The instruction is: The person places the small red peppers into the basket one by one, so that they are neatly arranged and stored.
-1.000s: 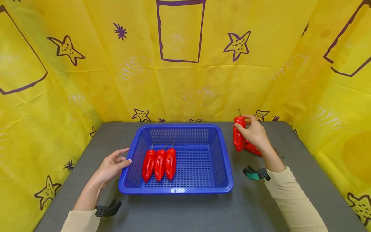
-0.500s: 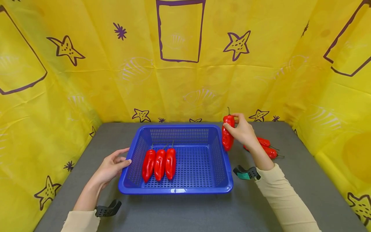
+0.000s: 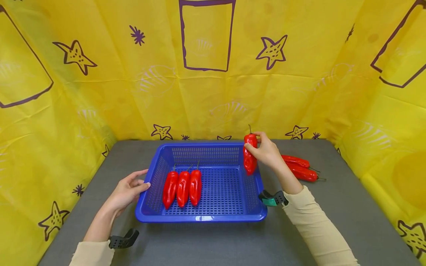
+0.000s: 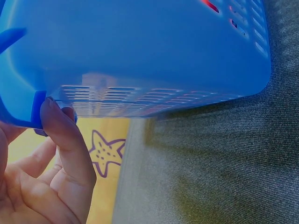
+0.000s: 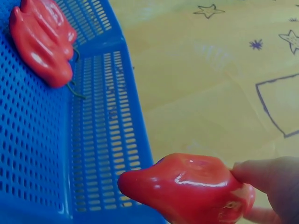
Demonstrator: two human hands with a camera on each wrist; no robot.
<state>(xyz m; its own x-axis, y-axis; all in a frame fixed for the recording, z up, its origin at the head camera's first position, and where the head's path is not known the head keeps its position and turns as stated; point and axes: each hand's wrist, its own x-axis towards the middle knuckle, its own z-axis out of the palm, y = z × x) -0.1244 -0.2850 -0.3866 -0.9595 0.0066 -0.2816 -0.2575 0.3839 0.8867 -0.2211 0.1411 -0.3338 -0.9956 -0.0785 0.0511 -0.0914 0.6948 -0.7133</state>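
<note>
A blue plastic basket [image 3: 201,218] with perforated walls stands on the grey table. Three red peppers [image 3: 183,188] lie side by side in its left half, stems toward the back. My left hand [image 3: 125,192] pinches the basket's left rim between thumb and fingers; in the left wrist view the thumb [image 4: 65,135] presses on that rim. Over the basket's right rim, my right hand [image 3: 267,152] holds another red pepper [image 3: 250,155] upright, stem up. The right wrist view shows this pepper [image 5: 187,186] gripped near its stem end, its tip pointing toward the basket.
Two more red peppers [image 3: 301,173] lie on the table to the right of the basket, partly behind the right forearm. A yellow patterned cloth [image 3: 213,92] hangs behind and along both sides of the grey table [image 3: 213,244].
My right hand has moved left with its pepper, from above the peppers on the table to over the basket's right rim. The left hand and the basket have stayed in place.
</note>
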